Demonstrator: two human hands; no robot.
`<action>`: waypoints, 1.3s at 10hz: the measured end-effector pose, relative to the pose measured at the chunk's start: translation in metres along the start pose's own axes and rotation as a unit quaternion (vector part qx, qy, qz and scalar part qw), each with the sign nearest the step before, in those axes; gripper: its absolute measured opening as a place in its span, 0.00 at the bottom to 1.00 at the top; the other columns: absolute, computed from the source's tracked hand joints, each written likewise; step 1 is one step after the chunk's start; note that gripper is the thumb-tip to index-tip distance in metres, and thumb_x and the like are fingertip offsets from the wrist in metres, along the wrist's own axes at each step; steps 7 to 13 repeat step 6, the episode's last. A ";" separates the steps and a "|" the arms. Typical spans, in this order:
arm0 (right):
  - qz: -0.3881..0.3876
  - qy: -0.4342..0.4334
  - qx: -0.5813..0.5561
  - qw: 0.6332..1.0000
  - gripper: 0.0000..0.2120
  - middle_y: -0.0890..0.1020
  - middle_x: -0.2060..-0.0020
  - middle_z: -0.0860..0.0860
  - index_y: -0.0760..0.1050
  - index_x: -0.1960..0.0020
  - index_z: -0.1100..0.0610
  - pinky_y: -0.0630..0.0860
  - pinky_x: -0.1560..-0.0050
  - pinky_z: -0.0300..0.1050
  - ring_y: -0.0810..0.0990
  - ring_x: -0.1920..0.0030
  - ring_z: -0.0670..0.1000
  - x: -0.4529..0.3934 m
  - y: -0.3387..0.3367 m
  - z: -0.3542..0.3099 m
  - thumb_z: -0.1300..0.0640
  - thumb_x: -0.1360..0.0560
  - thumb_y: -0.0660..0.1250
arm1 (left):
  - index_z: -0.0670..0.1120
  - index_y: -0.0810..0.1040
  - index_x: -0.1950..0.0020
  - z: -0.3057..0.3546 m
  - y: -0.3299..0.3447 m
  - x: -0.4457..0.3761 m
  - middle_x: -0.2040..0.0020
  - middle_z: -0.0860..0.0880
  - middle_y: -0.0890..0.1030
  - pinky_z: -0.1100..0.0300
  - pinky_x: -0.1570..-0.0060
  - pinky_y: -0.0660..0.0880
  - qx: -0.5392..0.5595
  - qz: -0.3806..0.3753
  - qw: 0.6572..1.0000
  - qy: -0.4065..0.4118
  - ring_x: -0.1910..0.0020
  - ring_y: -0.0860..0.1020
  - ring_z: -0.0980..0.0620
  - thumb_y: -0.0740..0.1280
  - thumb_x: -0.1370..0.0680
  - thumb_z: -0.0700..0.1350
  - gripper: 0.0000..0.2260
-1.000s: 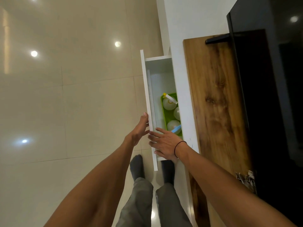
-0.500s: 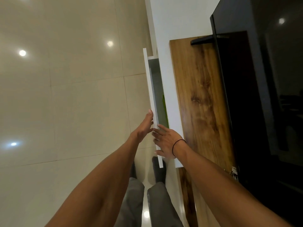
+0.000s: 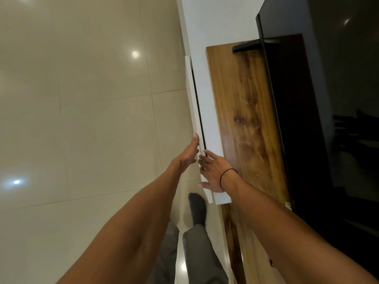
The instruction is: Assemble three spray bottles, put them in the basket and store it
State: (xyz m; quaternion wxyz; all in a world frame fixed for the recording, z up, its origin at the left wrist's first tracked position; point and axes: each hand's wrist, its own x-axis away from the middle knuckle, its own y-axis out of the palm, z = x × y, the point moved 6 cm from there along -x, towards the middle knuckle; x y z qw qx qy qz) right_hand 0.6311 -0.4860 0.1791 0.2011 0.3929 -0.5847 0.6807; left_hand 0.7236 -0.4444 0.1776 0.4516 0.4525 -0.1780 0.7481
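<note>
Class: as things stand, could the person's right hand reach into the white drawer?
Probably not. The white drawer is nearly shut, leaving only a thin dark gap, and the right hand rests flat at its front edge.

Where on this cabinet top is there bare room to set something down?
The wooden top is bare between the white front ledge and the black TV. It is crowded near the right hand and left hand at the drawer front.

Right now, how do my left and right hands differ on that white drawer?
The left hand lies edge-on along the drawer front, fingers straight; the right hand lies spread flat over its top edge. The right wrist wears a black band; the left wrist is bare. Both touch the nearly closed drawer, gripping nothing.
</note>
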 end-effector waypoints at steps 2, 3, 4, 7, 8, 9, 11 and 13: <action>-0.014 0.008 -0.001 1.000 0.39 0.62 0.17 0.57 0.66 0.19 0.55 0.32 0.18 0.61 0.48 0.14 0.59 0.009 0.003 -0.001 0.31 0.17 0.42 | 0.54 0.48 0.12 -0.001 0.014 0.005 0.12 0.49 0.51 0.40 0.19 0.59 -0.004 0.000 1.000 0.006 0.14 0.57 0.43 0.38 0.14 0.67 0.33; -0.013 0.013 0.002 1.000 0.38 0.63 0.17 0.56 0.66 0.19 0.54 0.34 0.17 0.63 0.48 0.14 0.59 0.013 0.002 -0.004 0.31 0.17 0.42 | 0.54 0.49 0.12 -0.005 0.017 0.011 0.12 0.49 0.52 0.39 0.19 0.58 -0.007 0.000 1.000 0.006 0.14 0.57 0.43 0.39 0.15 0.67 0.33; -0.003 0.020 -0.018 1.000 0.38 0.64 0.18 0.57 0.67 0.20 0.54 0.38 0.17 0.63 0.49 0.14 0.58 0.019 -0.002 -0.009 0.32 0.17 0.42 | 0.54 0.49 0.12 -0.009 0.017 0.021 0.12 0.49 0.51 0.37 0.20 0.58 -0.027 0.004 1.000 0.013 0.14 0.56 0.42 0.39 0.14 0.67 0.32; 0.057 0.074 -0.125 0.988 0.34 0.71 0.23 0.56 0.71 0.24 0.52 0.47 0.18 0.67 0.59 0.17 0.59 0.041 -0.003 -0.026 0.33 0.17 0.45 | 0.46 0.64 0.17 -0.023 0.009 0.049 0.20 0.43 0.71 0.40 0.22 0.67 -0.177 0.074 0.978 0.080 0.22 0.72 0.40 0.45 0.13 0.64 0.32; 0.057 0.074 -0.125 0.988 0.34 0.71 0.23 0.56 0.71 0.24 0.52 0.47 0.18 0.67 0.59 0.17 0.59 0.041 -0.003 -0.026 0.33 0.17 0.45 | 0.46 0.64 0.17 -0.023 0.009 0.049 0.20 0.43 0.71 0.40 0.22 0.67 -0.177 0.074 0.978 0.080 0.22 0.72 0.40 0.45 0.13 0.64 0.32; 0.057 0.074 -0.125 0.988 0.34 0.71 0.23 0.56 0.71 0.24 0.52 0.47 0.18 0.67 0.59 0.17 0.59 0.041 -0.003 -0.026 0.33 0.17 0.45 | 0.46 0.64 0.17 -0.023 0.009 0.049 0.20 0.43 0.71 0.40 0.22 0.67 -0.177 0.074 0.978 0.080 0.22 0.72 0.40 0.45 0.13 0.64 0.32; 0.057 0.074 -0.125 0.988 0.34 0.71 0.23 0.56 0.71 0.24 0.52 0.47 0.18 0.67 0.59 0.17 0.59 0.041 -0.003 -0.026 0.33 0.17 0.45 | 0.46 0.64 0.17 -0.023 0.009 0.049 0.20 0.43 0.71 0.40 0.22 0.67 -0.177 0.074 0.978 0.080 0.22 0.72 0.40 0.45 0.13 0.64 0.32; 0.057 0.074 -0.125 0.988 0.34 0.71 0.23 0.56 0.71 0.24 0.52 0.47 0.18 0.67 0.59 0.17 0.59 0.041 -0.003 -0.026 0.33 0.17 0.45 | 0.46 0.64 0.17 -0.023 0.009 0.049 0.20 0.43 0.71 0.40 0.22 0.67 -0.177 0.074 0.978 0.080 0.22 0.72 0.40 0.45 0.13 0.64 0.32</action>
